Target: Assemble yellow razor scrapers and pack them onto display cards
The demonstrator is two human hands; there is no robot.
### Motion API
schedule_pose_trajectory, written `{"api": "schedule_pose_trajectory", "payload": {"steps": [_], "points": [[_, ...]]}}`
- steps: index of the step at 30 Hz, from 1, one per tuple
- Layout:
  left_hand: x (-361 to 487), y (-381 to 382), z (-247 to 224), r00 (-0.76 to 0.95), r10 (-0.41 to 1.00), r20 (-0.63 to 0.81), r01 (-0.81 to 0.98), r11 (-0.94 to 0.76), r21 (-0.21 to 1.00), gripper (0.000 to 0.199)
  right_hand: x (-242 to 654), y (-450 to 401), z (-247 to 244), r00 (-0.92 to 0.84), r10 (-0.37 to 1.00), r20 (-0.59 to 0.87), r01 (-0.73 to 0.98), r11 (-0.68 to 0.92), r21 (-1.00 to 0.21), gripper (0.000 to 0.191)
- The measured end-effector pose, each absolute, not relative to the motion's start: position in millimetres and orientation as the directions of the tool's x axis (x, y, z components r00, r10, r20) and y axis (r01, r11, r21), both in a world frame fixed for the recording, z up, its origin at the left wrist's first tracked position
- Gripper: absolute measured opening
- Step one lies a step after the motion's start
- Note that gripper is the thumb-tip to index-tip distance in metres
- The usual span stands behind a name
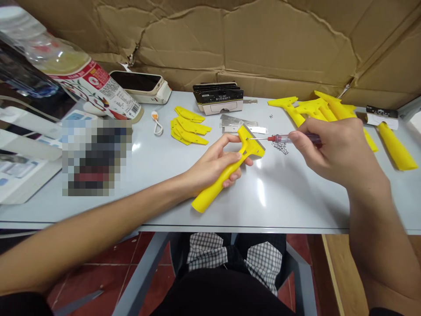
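My left hand [213, 164] grips the handle of a yellow plastic scraper [223, 175], whose wide head has a metal blade along its far edge [253, 140]. My right hand [332, 149] pinches a small screwdriver [283, 138] with a clear and red handle. Its thin steel shaft points left, and its tip meets the scraper head. A small heap of loose metal screws [280, 148] lies on the table just below the shaft.
Yellow scraper pieces [187, 127], steel blades [237, 123] and black-and-white packaged cards [219, 97] stand along the back of the pale table [272, 210]. More yellow scrapers [315, 109] lie at right. A plastic bottle [95, 87] and cardboard [230, 44] are behind.
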State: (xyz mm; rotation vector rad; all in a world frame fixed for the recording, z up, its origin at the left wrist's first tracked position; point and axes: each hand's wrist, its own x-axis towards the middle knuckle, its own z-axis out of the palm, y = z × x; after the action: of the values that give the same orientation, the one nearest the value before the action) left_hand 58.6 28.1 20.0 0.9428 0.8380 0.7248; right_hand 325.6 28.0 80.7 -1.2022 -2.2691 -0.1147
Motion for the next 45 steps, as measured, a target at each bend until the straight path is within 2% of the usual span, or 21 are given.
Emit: {"api": "schedule_pose_trajectory", "payload": {"steps": [4,6,12,17,22,26,30,39,43,45], "points": [[59.1,29.8,20.2,0.481,0.82,-0.311,-0.182,0.44,0.879,0.032,322.6,25.1,80.5,-0.424,0.813,0.4,0.791,0.547,-0.273,0.013],[59.3,30.9,19.9,0.479,0.818,-0.319,-0.193,0.453,0.871,0.032,321.4,24.4,79.8,-0.428,0.827,0.364,0.79,0.538,-0.293,0.018],[59.4,28.6,17.0,0.483,0.833,-0.272,-0.168,0.393,0.904,0.032,324.1,26.1,79.4,-0.403,0.792,0.459,0.811,0.541,-0.221,0.012],[60.1,24.5,13.8,0.491,0.85,-0.191,-0.123,0.284,0.951,0.026,326.4,23.7,82.9,-0.416,0.779,0.468,0.826,0.54,-0.164,0.019],[60.3,23.6,13.5,0.487,0.852,-0.192,-0.101,0.273,0.957,0.025,325.2,21.5,84.9,-0.417,0.792,0.446,0.836,0.527,-0.154,0.026],[60.7,25.3,16.6,0.488,0.841,-0.232,-0.106,0.321,0.941,0.027,323.5,20.9,83.6,-0.475,0.795,0.377,0.787,0.575,-0.222,0.021],[60.9,27.5,19.2,0.491,0.822,-0.288,-0.113,0.388,0.915,0.03,324.1,21.4,80.2,-0.537,0.798,0.275,0.754,0.6,-0.268,0.031],[57.5,28.8,13.3,0.574,0.791,-0.21,-0.113,0.331,0.937,0.046,315.4,25.2,72.6,-0.519,0.837,0.173,0.819,0.545,-0.182,0.024],[58.1,30.6,12.5,0.543,0.808,-0.229,-0.132,0.352,0.927,0.045,321.0,28.6,74.3,-0.461,0.858,0.225,0.833,0.506,-0.224,0.019],[58.6,30.8,12.6,0.521,0.822,-0.23,-0.144,0.35,0.926,0.038,328.0,32.4,75.1,-0.418,0.86,0.293,0.836,0.49,-0.245,0.015]]}}
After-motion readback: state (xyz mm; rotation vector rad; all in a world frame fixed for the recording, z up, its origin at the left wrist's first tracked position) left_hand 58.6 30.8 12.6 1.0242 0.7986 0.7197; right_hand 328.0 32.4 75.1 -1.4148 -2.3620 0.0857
